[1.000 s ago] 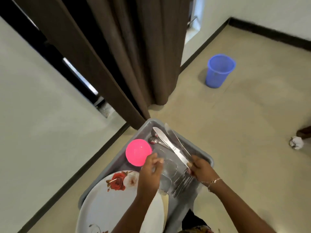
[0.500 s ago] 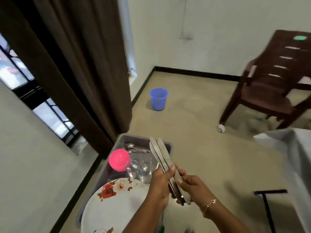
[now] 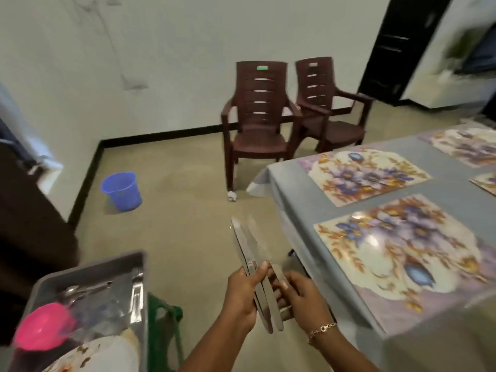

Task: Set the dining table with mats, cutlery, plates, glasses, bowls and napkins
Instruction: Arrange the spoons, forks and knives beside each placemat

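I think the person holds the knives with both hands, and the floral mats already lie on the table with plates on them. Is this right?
Not quite. The head view shows both hands, left hand and right hand, holding the knives, and the floral mats lying on the table, but no plates are on them; the mats are bare.

Both hands, the left hand (image 3: 241,294) and the right hand (image 3: 300,296), meet over the floor around a bundle of knives (image 3: 252,253) pointing away from the person. Right of the hands stands the tabletop (image 3: 295,194), with mats (image 3: 402,245) lying on it. Left of the hands sits a tray (image 3: 88,269) holding a bowl (image 3: 43,327) and plate (image 3: 107,355). Beyond the hands, two chairs (image 3: 260,114) stand against the wall, a bucket (image 3: 122,190) to their left.
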A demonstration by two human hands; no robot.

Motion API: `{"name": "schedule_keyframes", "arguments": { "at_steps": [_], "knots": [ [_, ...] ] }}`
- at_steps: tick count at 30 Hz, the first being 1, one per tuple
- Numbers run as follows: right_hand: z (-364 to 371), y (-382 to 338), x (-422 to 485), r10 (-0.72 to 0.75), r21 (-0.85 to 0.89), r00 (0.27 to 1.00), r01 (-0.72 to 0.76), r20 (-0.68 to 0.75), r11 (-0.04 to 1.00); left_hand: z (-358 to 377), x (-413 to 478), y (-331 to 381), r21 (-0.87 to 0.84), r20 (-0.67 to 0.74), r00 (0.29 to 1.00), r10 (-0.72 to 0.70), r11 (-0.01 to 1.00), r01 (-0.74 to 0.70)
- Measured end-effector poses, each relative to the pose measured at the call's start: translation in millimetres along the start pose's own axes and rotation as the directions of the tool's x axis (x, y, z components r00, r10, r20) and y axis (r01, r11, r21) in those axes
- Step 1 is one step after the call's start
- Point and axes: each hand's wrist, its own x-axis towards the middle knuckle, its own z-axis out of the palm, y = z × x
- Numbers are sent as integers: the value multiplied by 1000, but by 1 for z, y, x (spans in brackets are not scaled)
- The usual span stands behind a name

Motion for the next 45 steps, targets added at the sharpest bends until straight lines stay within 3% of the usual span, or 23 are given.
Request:
{"name": "schedule_keyframes", "arguments": {
  "at_steps": [5,11,20,25,30,45],
  "knots": [
    [-128,22,-31,42,100,994,-32,-99,994,104,-8,-61,29,86,994,-61,998,59],
    [-257,56,-54,12,-79,962,-35,-274,996,205,-5,-120,65,131,988,-87,995,79],
    [-369,83,-23,-9,-211,872,-108,-490,972,293,39,-141,48,125,980,-153,988,148],
    [-416,99,23,14,-363,824,-265,-566,893,326,86,-148,-22,84,981,-176,984,178],
    [-456,113,70,20,-526,836,-363,-548,769,355,118,-151,-80,74,972,-224,970,230],
    [-498,145,139,-38,-736,896,-338,-442,586,382,144,-155,-33,-42,975,-219,975,218]
  ]
}}
